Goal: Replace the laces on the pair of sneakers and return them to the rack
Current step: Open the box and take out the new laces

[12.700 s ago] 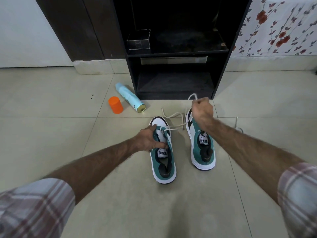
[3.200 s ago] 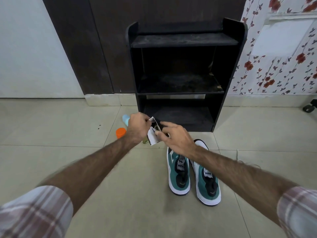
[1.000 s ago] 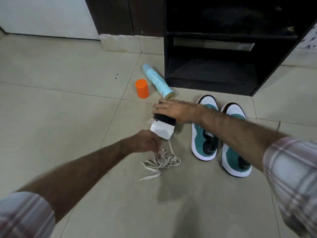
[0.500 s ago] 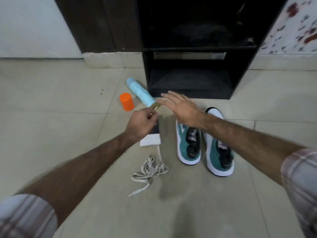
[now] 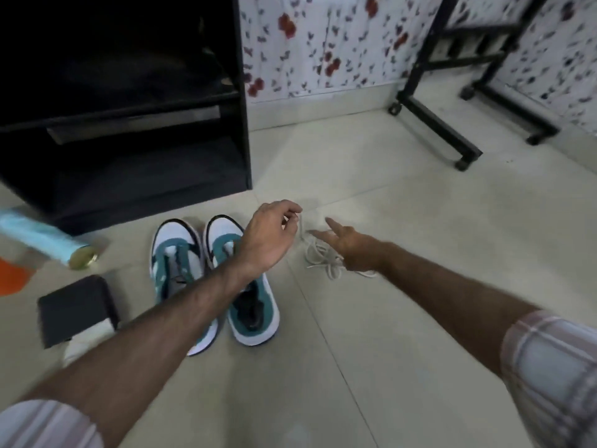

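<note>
We find the left hand (image 5: pixel 269 236) reaching across the pair of sneakers (image 5: pixel 211 279), its fingers curled, with thumb and forefinger pinching one end of a pale lace (image 5: pixel 323 253) just off the floor. The right hand (image 5: pixel 350 245) is spread, two fingers stretched out toward the left, and its palm lies over the right part of the same lace; we cannot tell whether it presses on the lace or only hovers above it. The frame is blurred there.

The lace lies in a loose tangle on the tiled floor (image 5: pixel 420 221), just to the right of the sneakers, between the two hands and partly hidden under the right one.

The sneakers stand side by side, touching, toes pointing far toward the rack (image 5: pixel 129 130). They are white and teal, and the left forearm crosses over the near part of both. The rack is black and open-fronted, and stands at far left just beyond the toes.

To the left of the sneakers we note a dark box (image 5: pixel 76 307) on the floor, with a pale blue spray can (image 5: pixel 45 242) lying on its side farther off and an orange cap (image 5: pixel 13 278) at the left edge. A black wheeled stand (image 5: pixel 452 92) stands at far right against the flowered wall, well apart from the hands.
</note>
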